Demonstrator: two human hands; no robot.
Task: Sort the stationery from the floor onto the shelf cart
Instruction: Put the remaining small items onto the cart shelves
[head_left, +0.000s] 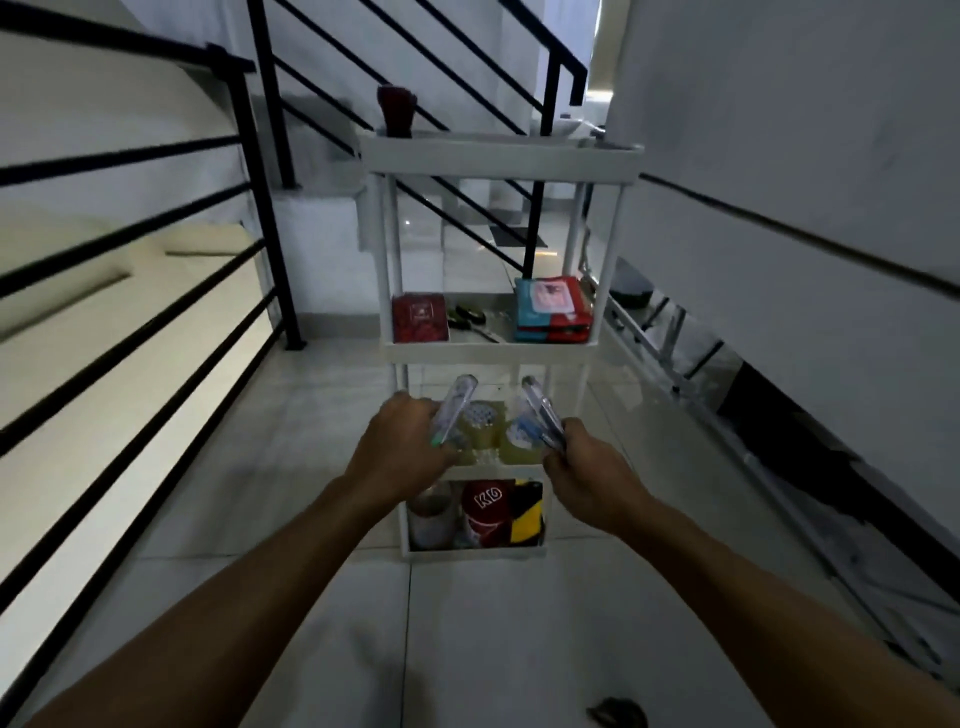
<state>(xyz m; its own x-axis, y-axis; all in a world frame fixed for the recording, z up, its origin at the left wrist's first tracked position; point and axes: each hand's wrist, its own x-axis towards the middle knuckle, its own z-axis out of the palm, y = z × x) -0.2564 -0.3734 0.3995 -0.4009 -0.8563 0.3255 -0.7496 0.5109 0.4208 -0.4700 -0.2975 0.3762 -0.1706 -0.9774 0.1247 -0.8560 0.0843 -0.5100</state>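
Fingers (441, 457) of my left hand (402, 441) curl round a clear pen pack (453, 410), and my right hand (587, 467) pinches a second pack (540, 413) the same way; both packs stick up and tilt away from me, held in front of the white cart (498, 161), about level with its third tier. That tier already seems to hold pale, round things, too blurred for me to name. I judge I am about to set the packs down there. My grips sit low on the packs, near one end, so either one could pivot or slip out as I reach in, drop past the rim and land back on the floor (337, 415). With both hands going in together, my knuckles may knock the posts or the tier above, and a shove could shift the cart. Above, the second tier carries a red box (420, 318) at the left, a dark tool (470, 319) in the middle and a stack of red and blue packs (553, 309) at the right. The bottom tier holds a red tub (488, 512), yellow-and-black tape (527, 514) and a clear jar (428, 514). A dark red cup (396, 110) stands at the top tier's far left corner. Black railing (260, 171) runs along my left and behind the cart, a wall closes in on the right, so the space is narrow. A small dark thing (617, 714) lies on the floor near my feet, likely still to be picked up.
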